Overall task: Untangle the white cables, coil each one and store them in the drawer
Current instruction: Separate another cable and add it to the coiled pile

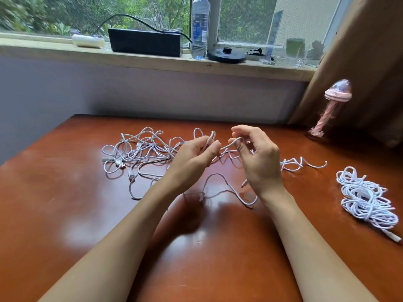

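Grip: A thin, round white cable [231,144] is held taut between both hands, just above the table.
Left hand: The left hand [194,158] is closed narrowly round the cable, with the fingers curled in. A small upright loop of it stands out past the knuckles.
Right hand: The cable's short straight stretch is pinched at the fingertips of the right hand [259,158]. The other fingers are bent loosely above it.
Tangle: A flat, sprawling tangle [139,153] of the same smooth white cord is spread on the table to the left of the grip and runs on behind it. Small oblong plugs can be seen among its loops.
Strand: One loose strand [218,177] is laid in a soft arch just under the grip, on the near side, with a small plug at each visible end.
Bundle: A rough oval bundle [366,199] of many wound turns is set well to the right of the grip, apart from the rest. A plug tail sticks out at its near end.
Table: Everything is carried by a glossy reddish-brown table [65,192], polished enough to show pale reflections.
Lamp: Beyond the grip to the right, a pink ornament with a clear dome and a twisted stem, taken here for a lamp [335,94], is stood before a brown curtain [370,51].
Sill: Far behind the grip, a clear plastic bottle [199,29], a matte black oblong box [145,42] and a white roll [87,40] are lined along a worn sill [43,49].
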The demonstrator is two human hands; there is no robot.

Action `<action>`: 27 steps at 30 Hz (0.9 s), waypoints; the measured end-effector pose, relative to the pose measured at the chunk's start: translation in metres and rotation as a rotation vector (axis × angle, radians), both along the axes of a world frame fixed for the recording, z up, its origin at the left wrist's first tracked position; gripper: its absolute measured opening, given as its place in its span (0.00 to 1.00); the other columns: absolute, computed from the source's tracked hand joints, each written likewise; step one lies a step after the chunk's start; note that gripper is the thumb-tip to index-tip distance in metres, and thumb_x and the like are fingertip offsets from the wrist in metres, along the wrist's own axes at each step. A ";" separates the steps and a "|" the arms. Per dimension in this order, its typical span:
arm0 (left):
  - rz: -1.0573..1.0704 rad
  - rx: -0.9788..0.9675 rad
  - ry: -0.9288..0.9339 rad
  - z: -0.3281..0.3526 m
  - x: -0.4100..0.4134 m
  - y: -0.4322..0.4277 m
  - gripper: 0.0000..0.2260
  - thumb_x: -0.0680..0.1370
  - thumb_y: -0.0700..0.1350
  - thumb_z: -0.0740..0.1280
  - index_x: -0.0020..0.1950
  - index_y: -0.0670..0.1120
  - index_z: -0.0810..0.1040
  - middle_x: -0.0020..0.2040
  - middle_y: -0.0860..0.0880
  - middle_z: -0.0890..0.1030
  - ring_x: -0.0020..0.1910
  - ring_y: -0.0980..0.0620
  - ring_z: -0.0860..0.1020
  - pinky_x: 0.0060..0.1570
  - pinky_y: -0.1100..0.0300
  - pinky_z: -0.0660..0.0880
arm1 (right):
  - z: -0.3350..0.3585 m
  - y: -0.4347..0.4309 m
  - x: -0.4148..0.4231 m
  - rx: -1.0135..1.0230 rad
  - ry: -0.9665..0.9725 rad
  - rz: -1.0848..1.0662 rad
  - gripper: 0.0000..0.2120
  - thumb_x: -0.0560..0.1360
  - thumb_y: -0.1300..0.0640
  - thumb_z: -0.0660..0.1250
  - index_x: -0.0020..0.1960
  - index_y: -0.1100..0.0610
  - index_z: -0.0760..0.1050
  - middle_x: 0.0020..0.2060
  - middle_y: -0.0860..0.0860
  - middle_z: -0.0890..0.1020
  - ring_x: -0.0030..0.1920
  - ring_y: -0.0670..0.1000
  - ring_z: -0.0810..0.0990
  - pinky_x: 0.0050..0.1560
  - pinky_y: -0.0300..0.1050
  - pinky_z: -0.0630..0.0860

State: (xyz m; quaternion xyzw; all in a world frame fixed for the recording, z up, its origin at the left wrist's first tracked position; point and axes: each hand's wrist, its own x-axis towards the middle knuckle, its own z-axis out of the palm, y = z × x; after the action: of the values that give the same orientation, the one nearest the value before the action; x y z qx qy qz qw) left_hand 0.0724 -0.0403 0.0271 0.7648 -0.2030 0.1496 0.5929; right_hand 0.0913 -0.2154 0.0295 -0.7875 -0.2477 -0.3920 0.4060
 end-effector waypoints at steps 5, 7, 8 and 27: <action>0.024 -0.146 0.040 0.003 0.001 0.001 0.15 0.82 0.51 0.61 0.44 0.41 0.77 0.35 0.48 0.74 0.35 0.50 0.70 0.39 0.52 0.68 | -0.004 -0.006 0.005 -0.051 0.097 -0.058 0.08 0.80 0.54 0.69 0.58 0.54 0.82 0.42 0.47 0.85 0.42 0.48 0.83 0.47 0.49 0.79; 0.039 -0.208 0.054 0.004 0.002 0.001 0.13 0.85 0.48 0.60 0.44 0.45 0.76 0.35 0.50 0.74 0.34 0.53 0.70 0.39 0.54 0.68 | -0.006 -0.004 0.004 -0.094 0.127 -0.075 0.10 0.81 0.46 0.66 0.55 0.50 0.82 0.34 0.44 0.83 0.36 0.49 0.82 0.42 0.51 0.78; 0.055 -0.230 0.058 0.005 0.003 0.002 0.13 0.86 0.47 0.59 0.44 0.46 0.76 0.35 0.49 0.73 0.34 0.53 0.69 0.38 0.55 0.68 | -0.006 -0.003 0.004 -0.107 0.143 -0.076 0.11 0.81 0.45 0.65 0.53 0.50 0.82 0.31 0.42 0.81 0.35 0.51 0.81 0.40 0.51 0.77; -0.061 -0.613 0.171 0.023 -0.006 -0.004 0.18 0.87 0.46 0.54 0.38 0.43 0.69 0.27 0.56 0.67 0.32 0.52 0.62 0.38 0.60 0.63 | -0.014 -0.003 0.015 -0.223 0.071 -0.062 0.10 0.78 0.52 0.69 0.54 0.55 0.86 0.42 0.47 0.84 0.48 0.52 0.74 0.51 0.43 0.71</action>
State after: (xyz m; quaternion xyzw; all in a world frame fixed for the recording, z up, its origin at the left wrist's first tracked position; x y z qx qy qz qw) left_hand 0.0667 -0.0444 0.0498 0.5539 -0.1205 0.1211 0.8149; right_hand 0.1066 -0.2185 0.0160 -0.8485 -0.2506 -0.3462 0.3121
